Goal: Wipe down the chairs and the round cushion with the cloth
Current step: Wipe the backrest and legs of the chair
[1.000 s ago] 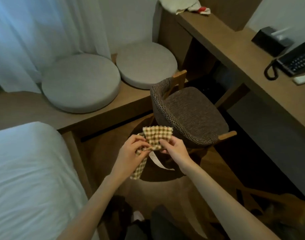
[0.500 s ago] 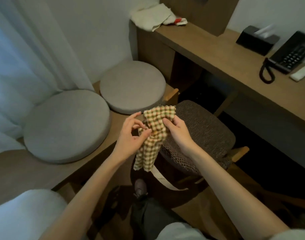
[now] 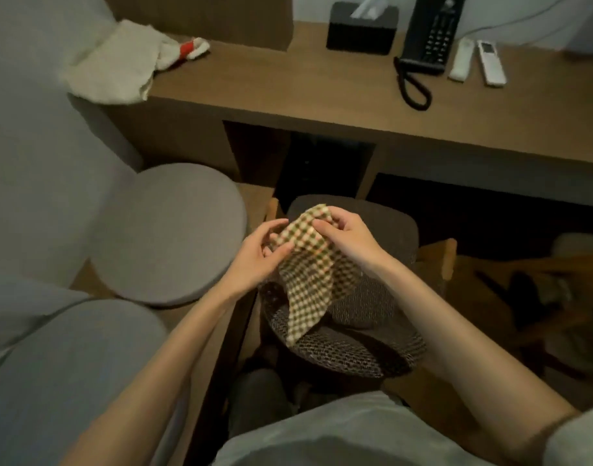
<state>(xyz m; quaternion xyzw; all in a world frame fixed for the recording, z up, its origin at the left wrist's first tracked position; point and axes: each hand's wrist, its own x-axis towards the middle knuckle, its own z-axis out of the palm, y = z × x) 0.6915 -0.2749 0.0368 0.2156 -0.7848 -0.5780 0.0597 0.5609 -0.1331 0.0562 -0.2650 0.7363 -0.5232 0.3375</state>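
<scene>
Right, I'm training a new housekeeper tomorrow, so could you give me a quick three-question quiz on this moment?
1. True or false: only one hand holds the cloth.
2. What sits just left of the chair in this view? A) round cushion B) bucket C) lamp
3. How many remotes lie beside the phone on the desk?

Key:
1. False. The left hand and right hand both pinch it.
2. A.
3. Two.
</scene>
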